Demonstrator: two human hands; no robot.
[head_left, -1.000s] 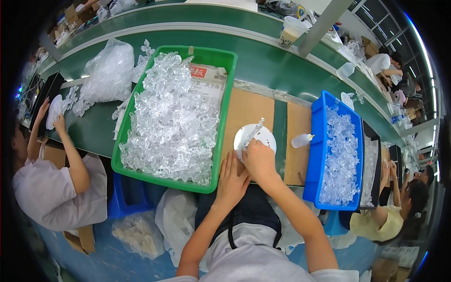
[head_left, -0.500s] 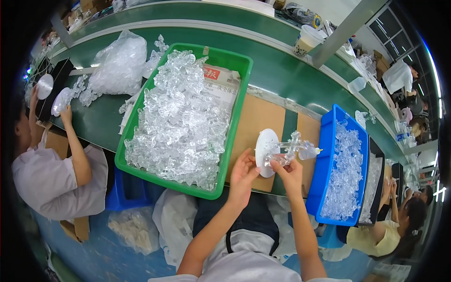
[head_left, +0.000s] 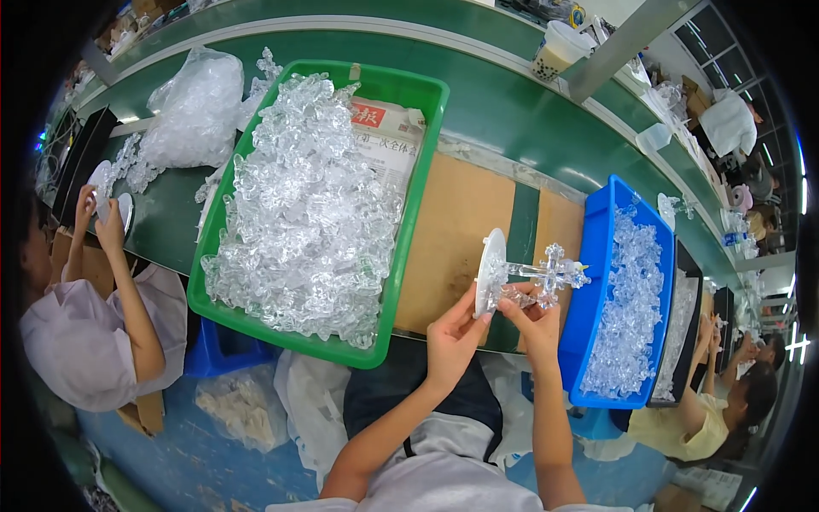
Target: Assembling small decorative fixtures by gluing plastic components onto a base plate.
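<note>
A person's left hand holds a tilted white disc by its lower edge while the right hand pinches clear pieces jutting from it, between a green tray and a blue bin, both heaped with transparent parts.

The top is pale grey with short sleeves, above dark bottoms. Both hands are bare.
</note>
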